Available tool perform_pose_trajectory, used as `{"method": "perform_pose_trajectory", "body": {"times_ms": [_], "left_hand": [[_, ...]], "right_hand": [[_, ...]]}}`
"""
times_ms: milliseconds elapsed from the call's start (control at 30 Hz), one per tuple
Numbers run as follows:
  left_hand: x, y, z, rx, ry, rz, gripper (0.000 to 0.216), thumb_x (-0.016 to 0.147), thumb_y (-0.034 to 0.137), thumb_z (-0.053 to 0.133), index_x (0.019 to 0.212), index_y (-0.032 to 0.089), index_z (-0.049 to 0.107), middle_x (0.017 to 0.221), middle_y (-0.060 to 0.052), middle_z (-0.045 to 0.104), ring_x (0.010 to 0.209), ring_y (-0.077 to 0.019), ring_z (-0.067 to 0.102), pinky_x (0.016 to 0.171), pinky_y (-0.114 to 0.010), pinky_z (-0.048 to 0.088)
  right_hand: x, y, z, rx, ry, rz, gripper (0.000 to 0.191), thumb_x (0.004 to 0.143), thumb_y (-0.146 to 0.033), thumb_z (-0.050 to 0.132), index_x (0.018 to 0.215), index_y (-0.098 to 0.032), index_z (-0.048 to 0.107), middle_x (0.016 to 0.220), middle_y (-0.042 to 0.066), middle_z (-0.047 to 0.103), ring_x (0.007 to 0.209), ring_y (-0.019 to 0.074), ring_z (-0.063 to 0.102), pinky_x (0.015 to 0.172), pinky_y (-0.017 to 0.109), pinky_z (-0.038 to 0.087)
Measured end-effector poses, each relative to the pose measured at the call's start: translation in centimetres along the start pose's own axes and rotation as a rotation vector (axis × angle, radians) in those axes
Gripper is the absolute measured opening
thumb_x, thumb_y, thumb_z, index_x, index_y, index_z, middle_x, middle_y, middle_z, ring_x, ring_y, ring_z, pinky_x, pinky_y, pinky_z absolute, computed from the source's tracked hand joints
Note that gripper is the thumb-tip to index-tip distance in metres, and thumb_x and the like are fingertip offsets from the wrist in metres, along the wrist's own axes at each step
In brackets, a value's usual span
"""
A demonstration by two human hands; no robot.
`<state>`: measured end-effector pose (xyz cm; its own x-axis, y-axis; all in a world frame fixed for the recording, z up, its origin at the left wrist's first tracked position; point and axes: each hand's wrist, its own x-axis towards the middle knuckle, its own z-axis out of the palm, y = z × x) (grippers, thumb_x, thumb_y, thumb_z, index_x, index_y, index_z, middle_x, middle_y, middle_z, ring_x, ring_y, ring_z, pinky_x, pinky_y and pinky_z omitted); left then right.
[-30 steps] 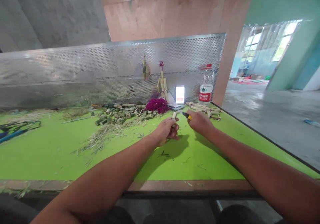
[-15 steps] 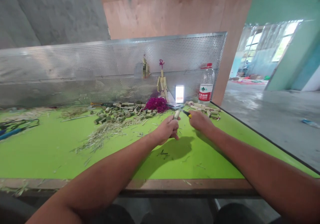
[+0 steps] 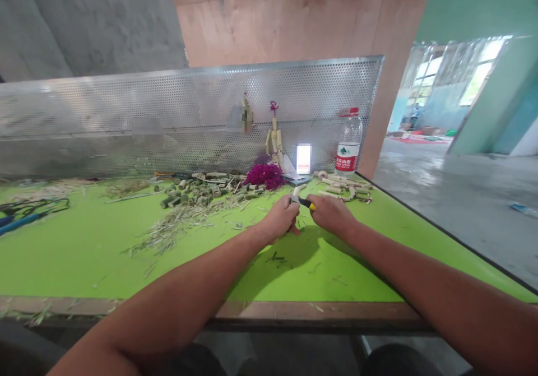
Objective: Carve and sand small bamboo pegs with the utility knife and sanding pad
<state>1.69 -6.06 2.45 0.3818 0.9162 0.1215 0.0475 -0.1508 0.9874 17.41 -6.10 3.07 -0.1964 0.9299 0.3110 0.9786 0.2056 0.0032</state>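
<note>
My left hand [image 3: 282, 217] is closed round a short pale piece of bamboo [image 3: 298, 190], whose upper end sticks out above the fingers. In my right hand [image 3: 333, 212] is a knife [image 3: 307, 203] with a yellow and black handle. Its blade lies against the bamboo, close to my left thumb. Both hands are over the green tabletop [image 3: 252, 269]. Just beyond them sits a bundle of magenta cord [image 3: 264, 176], and behind it a jointed bamboo figure [image 3: 275, 140] stands by the perforated metal panel.
Cut bamboo pieces [image 3: 189, 194] and shavings [image 3: 168, 230] lie left of centre. Pale bamboo lengths [image 3: 342, 185] lie right, before a plastic bottle [image 3: 348, 146]. A lit phone [image 3: 303, 159] leans at the back. Blue-handled scissors [image 3: 21, 223] rest far left.
My right hand has moved left and slightly down, bringing the knife blade lower along the bamboo, closer to my left thumb. My left hand still grips the bamboo.
</note>
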Motion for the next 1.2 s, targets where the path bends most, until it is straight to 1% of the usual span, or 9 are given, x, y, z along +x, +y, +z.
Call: {"method": "perform_pose_trajectory", "body": {"times_ms": [100, 200, 333, 500, 633, 800, 933, 1033, 1200], "left_hand": [[-0.2, 0.3, 0.1, 0.123, 0.034, -0.012, 0.005, 0.083, 0.022, 0.045, 0.084, 0.020, 0.041, 0.059, 0.006, 0.035, 0.046, -0.0082, 0.035, 0.043, -0.023, 0.047], [-1.0, 0.9, 0.6, 0.181, -0.062, 0.023, 0.013, 0.084, 0.025, 0.047, 0.095, 0.018, 0.048, 0.065, 0.004, 0.040, 0.050, -0.0096, 0.040, 0.041, -0.023, 0.047], [-1.8, 1.5, 0.7, 0.031, -0.161, 0.016, 0.028, 0.082, 0.022, 0.049, 0.109, 0.018, 0.048, 0.062, 0.007, 0.035, 0.046, -0.0074, 0.035, 0.044, -0.026, 0.052], [-0.7, 0.7, -0.9, -0.268, -0.119, -0.067, 0.023, 0.084, 0.027, 0.043, 0.107, 0.022, 0.044, 0.059, 0.009, 0.036, 0.042, -0.0075, 0.036, 0.046, -0.027, 0.052], [-0.1, 0.0, -1.3, -0.195, -0.106, -0.028, 0.010, 0.084, 0.028, 0.043, 0.089, 0.020, 0.045, 0.068, 0.003, 0.049, 0.045, -0.0087, 0.044, 0.043, -0.028, 0.051], [-0.4, 0.1, -0.9, -0.136, -0.151, 0.008, 0.007, 0.082, 0.023, 0.045, 0.076, 0.019, 0.042, 0.061, 0.005, 0.041, 0.042, -0.0067, 0.037, 0.044, -0.026, 0.051], [-0.2, 0.3, -0.8, -0.121, -0.154, -0.045, 0.008, 0.082, 0.020, 0.046, 0.077, 0.020, 0.040, 0.058, 0.007, 0.037, 0.041, -0.0061, 0.034, 0.044, -0.024, 0.049], [-0.3, 0.5, -0.5, -0.127, -0.122, -0.053, 0.007, 0.082, 0.018, 0.044, 0.089, 0.020, 0.044, 0.059, 0.008, 0.035, 0.041, -0.0060, 0.030, 0.039, -0.021, 0.045], [-1.5, 1.4, 0.1, -0.120, -0.279, 0.007, 0.024, 0.083, 0.021, 0.046, 0.107, 0.018, 0.046, 0.061, 0.008, 0.034, 0.043, -0.0063, 0.031, 0.042, -0.023, 0.050]], "right_hand": [[0.6, 1.1, 0.2, 0.010, -0.009, 0.046, 0.028, 0.089, -0.020, 0.044, 0.108, -0.019, 0.064, 0.091, 0.012, 0.071, 0.082, 0.0220, 0.065, 0.067, 0.028, 0.041], [1.3, 3.2, 0.3, 0.030, -0.030, 0.162, 0.031, 0.090, -0.020, 0.043, 0.114, -0.018, 0.064, 0.096, 0.014, 0.071, 0.082, 0.0213, 0.066, 0.067, 0.027, 0.042], [1.7, 5.0, 0.2, 0.037, -0.015, 0.287, 0.034, 0.090, -0.021, 0.044, 0.118, -0.016, 0.063, 0.102, 0.017, 0.071, 0.086, 0.0241, 0.067, 0.069, 0.029, 0.043], [0.9, 2.3, 0.2, 0.061, 0.071, 0.156, 0.034, 0.091, -0.026, 0.042, 0.118, -0.022, 0.063, 0.096, 0.010, 0.071, 0.083, 0.0219, 0.065, 0.066, 0.027, 0.040], [0.2, 0.4, 0.2, 0.026, 0.052, 0.007, 0.031, 0.090, -0.022, 0.043, 0.111, -0.021, 0.064, 0.089, 0.009, 0.071, 0.078, 0.0213, 0.064, 0.064, 0.027, 0.038], [-0.1, 0.2, 0.1, 0.021, 0.023, -0.003, 0.027, 0.089, -0.020, 0.043, 0.107, -0.020, 0.063, 0.089, 0.009, 0.071, 0.079, 0.0205, 0.064, 0.064, 0.026, 0.038], [0.1, 0.2, 0.2, 0.025, 0.003, 0.020, 0.028, 0.089, -0.019, 0.043, 0.109, -0.019, 0.063, 0.091, 0.011, 0.070, 0.082, 0.0218, 0.065, 0.069, 0.028, 0.040], [0.7, 1.0, 0.3, 0.041, -0.009, 0.074, 0.029, 0.091, -0.020, 0.041, 0.112, -0.020, 0.062, 0.095, 0.012, 0.070, 0.087, 0.0221, 0.065, 0.073, 0.029, 0.042], [1.8, 4.6, 0.2, 0.059, -0.049, 0.281, 0.034, 0.090, -0.018, 0.042, 0.118, -0.014, 0.062, 0.101, 0.018, 0.070, 0.085, 0.0246, 0.067, 0.070, 0.031, 0.045]]}}
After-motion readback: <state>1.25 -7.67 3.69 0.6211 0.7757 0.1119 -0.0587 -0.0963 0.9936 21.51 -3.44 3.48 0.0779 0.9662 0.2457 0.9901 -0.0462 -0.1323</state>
